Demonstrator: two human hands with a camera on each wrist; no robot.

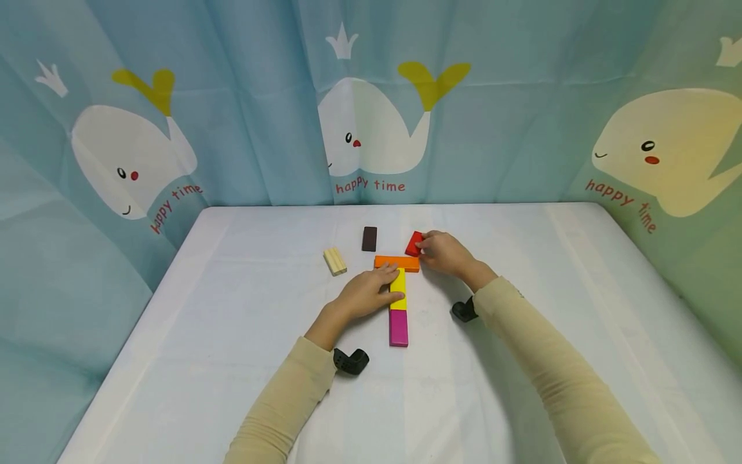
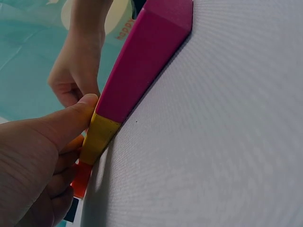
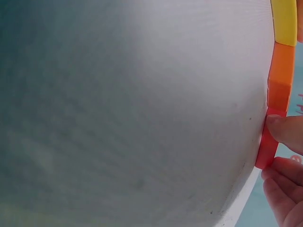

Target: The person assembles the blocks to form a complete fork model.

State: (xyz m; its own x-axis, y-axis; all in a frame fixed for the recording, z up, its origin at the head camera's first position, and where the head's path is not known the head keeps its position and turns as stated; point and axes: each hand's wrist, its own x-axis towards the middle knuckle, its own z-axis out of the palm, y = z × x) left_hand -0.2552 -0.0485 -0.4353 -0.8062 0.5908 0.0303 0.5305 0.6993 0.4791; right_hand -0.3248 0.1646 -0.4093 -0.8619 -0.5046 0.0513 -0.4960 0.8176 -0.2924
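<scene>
My left hand (image 1: 366,291) reaches in from the left, thumb and forefinger lying on top of the yellow block (image 1: 398,298). The yellow block stands end to end with a magenta block (image 1: 399,328) on its near side. Across its far end lies an orange block (image 1: 397,261), close to my left fingertips. My right hand (image 1: 447,252) pinches a small red block (image 1: 414,243) just behind the orange block's right end. In the right wrist view the thumb is on the side of the red block (image 3: 269,144), with the other fingers at its far end.
A dark brown block (image 1: 369,238) lies behind the orange one. To the left rests a cream grooved block (image 1: 335,261). The white table (image 1: 232,361) is backed by a blue curtain (image 1: 255,96) with whale prints. A black camera mount hangs at each wrist.
</scene>
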